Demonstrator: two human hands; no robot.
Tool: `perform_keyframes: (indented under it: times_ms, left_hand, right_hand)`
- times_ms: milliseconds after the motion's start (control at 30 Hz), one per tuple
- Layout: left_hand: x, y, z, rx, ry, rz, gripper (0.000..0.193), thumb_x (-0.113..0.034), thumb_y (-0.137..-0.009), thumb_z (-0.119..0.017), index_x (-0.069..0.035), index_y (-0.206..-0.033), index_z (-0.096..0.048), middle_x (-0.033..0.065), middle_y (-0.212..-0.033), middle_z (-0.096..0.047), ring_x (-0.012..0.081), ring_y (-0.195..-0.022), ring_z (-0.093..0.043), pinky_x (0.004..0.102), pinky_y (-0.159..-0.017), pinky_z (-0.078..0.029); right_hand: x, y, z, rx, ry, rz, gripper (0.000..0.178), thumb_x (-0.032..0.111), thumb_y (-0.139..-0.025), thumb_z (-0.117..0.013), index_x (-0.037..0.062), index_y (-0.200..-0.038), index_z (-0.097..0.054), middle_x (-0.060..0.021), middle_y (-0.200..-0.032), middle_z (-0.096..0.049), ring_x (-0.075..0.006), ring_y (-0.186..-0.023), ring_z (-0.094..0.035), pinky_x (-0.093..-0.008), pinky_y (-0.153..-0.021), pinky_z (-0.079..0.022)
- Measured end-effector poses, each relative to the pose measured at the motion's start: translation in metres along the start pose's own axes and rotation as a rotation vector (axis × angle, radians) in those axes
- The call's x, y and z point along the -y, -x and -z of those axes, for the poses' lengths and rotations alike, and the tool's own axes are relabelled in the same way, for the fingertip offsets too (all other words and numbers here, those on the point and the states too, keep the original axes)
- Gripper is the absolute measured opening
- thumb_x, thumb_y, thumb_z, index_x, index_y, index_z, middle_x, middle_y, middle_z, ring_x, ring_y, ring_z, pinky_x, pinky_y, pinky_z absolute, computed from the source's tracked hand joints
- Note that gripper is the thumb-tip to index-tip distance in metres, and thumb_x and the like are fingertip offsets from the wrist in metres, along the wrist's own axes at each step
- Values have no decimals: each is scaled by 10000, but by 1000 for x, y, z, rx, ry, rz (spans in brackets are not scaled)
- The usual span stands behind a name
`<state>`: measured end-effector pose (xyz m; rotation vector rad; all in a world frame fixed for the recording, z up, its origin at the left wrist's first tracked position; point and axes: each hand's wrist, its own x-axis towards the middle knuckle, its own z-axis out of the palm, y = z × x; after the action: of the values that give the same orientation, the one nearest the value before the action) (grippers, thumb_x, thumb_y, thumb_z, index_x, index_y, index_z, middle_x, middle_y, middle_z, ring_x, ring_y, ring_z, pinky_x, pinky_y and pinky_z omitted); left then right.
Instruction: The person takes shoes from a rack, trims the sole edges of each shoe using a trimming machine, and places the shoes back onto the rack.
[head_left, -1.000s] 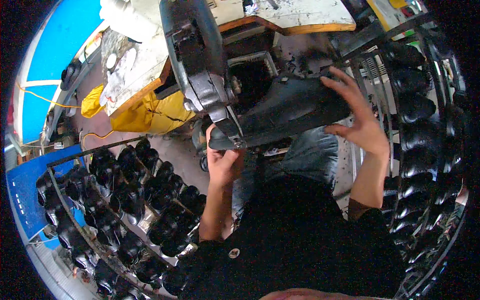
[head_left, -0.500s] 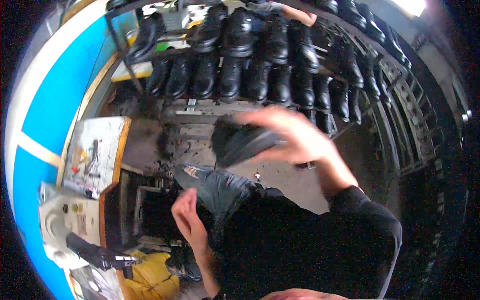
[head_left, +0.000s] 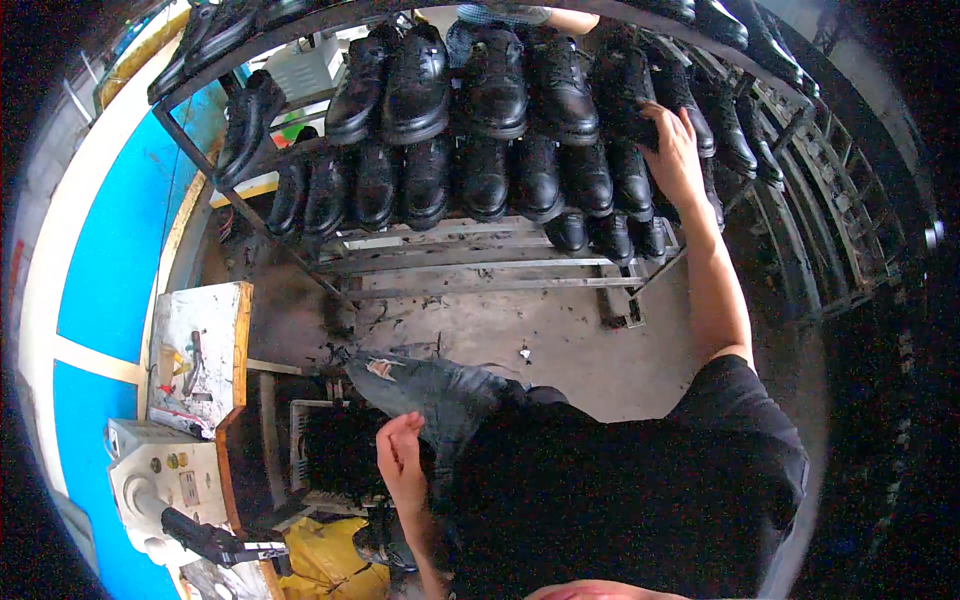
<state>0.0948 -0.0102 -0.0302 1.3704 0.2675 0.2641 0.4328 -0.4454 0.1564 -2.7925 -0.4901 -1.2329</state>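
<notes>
My right hand is stretched out to the shoe rack, its fingers closed around the toe end of a black lace-up shoe. That shoe stands in the upper row, between another black shoe on its left and more shoes on its right. Low in front of my body, beside my jeans, my left hand is held with its fingers curled together. Nothing shows in it.
Black shoes line the metal rack in several rows. To the left stand a worktable with small tools and a pale machine with a black arm. A yellow bag lies below. Another person's arm shows behind the rack.
My right hand has swung up and away from me to the rack's upper row, taking along the dark, blurred shoe. My left hand has shifted slightly. The rack appears nearer.
</notes>
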Motion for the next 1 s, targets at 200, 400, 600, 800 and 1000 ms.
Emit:
perform_keyframes:
  times_ms: [200,400,600,800,1000]
  left_hand:
    - [11,-3,0,-74,8,24,251,-96,-1008,-512,22,-1230,-525,148,-1208,-612,232,-1102,-598,373,-1030,-463]
    - [17,0,7,-88,-12,119,248,-90,-1005,-517,15,-1230,-532,149,-1208,-614,223,-1094,-599,356,-1018,-456]
    - [2,-23,27,27,-93,109,289,-8,-974,-544,19,-1261,-532,147,-1284,-612,227,-1190,-589,352,-1036,-443]
    - [23,-17,49,-110,290,8,591,-116,-944,-630,-66,-1473,-370,147,-1418,-506,285,-1286,-524,432,-1080,-421]
    - [20,18,90,-451,808,-214,1021,-35,-783,-679,-201,-1602,-92,148,-1505,-406,332,-1349,-467,545,-1079,-408]
  right_hand:
    - [-73,18,22,69,346,-285,655,36,-755,-752,133,-1357,-516,-99,-1344,-562,-327,-1241,-521,-428,-1018,-443]
    - [3,-9,62,-373,80,-211,414,236,-883,-738,68,-1245,-626,-149,-1205,-651,-314,-1140,-603,-395,-993,-460]
    - [118,33,91,-502,70,224,488,260,-841,-791,7,-1221,-617,-171,-1136,-666,-323,-1034,-634,-440,-926,-498]
    - [235,47,15,-540,-804,413,521,335,-948,-617,-47,-1269,-467,-244,-1173,-605,-361,-1033,-619,-485,-914,-519]
    - [383,78,-63,602,-1821,-131,618,354,-939,-664,-26,-1383,-463,-157,-1348,-538,-262,-1206,-553,-419,-1043,-439]
